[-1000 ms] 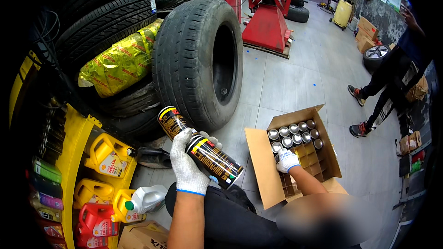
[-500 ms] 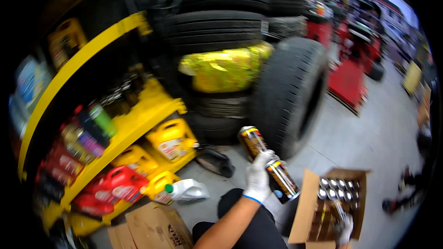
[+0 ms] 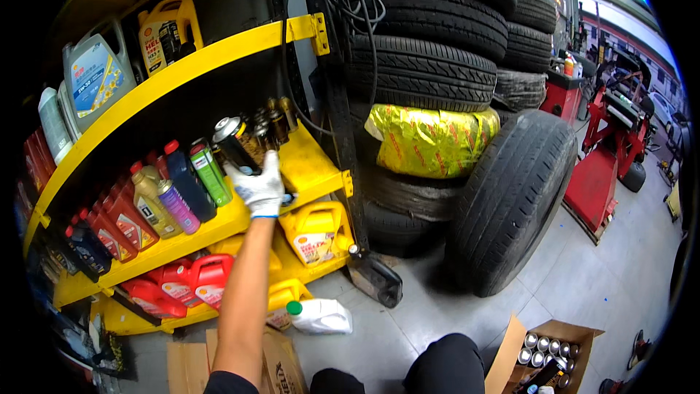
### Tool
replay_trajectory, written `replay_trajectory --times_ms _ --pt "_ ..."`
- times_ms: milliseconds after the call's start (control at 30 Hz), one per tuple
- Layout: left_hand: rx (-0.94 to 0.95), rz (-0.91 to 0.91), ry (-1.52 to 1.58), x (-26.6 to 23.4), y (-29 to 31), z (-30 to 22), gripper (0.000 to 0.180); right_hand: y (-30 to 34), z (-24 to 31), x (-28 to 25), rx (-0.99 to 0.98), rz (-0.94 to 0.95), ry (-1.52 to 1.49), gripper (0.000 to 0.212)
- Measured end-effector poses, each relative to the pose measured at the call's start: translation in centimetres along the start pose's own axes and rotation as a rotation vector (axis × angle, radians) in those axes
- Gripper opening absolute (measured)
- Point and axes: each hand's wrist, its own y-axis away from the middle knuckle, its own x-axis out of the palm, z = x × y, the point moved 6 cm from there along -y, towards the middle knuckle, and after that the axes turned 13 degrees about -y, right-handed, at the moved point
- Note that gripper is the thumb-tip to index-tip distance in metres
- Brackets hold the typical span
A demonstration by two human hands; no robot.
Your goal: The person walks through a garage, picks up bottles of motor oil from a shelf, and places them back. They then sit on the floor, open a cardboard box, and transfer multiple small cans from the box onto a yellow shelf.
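My left hand (image 3: pixel 257 191), in a white glove, reaches over the middle yellow shelf (image 3: pixel 306 164). Its fingers and thumb close round a black spray can (image 3: pixel 237 147) with a silver top, tilted over the shelf. A dark edge beside the palm may belong to a second can, mostly hidden. More cans (image 3: pixel 281 122) stand behind it at the shelf's right end. At the bottom edge, only a sliver of my gloved right hand (image 3: pixel 545 389) shows, at a tilted dark spray can (image 3: pixel 548 372) over an open cardboard box (image 3: pixel 510 346) of silver-topped cans.
Oil bottles (image 3: pixel 138 222) line the shelf left of my hand, with yellow jugs (image 3: pixel 315 233) and red jugs below. A white jug (image 3: pixel 324 317) and a black jug (image 3: pixel 378 279) are on the floor. Stacked tyres (image 3: pixel 423 73) and a leaning tyre (image 3: pixel 510 201) stand to the right.
My left hand has moved from above my knees, left and up to the shelf, carrying spray cans. The view has swung left, and my right hand has mostly left the picture.
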Motion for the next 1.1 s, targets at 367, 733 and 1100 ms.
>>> replay_trajectory --times_ms 367,733,1100 --pt "-0.037 0.063 -0.333 5.5 -6.0 12.4 0.11 -4.3 -5.9 22.2 -0.264 0.561 0.763 0.067" --pt "0.054 0.127 -0.189 -1.0 -1.2 12.1 0.098 -2.1 -36.4 57.4 -0.471 1.332 1.093 0.069" --pt "-0.367 0.436 -0.799 -1.2 -0.7 12.7 0.096 -6.8 -51.8 72.4 -0.503 1.172 1.149 0.075"
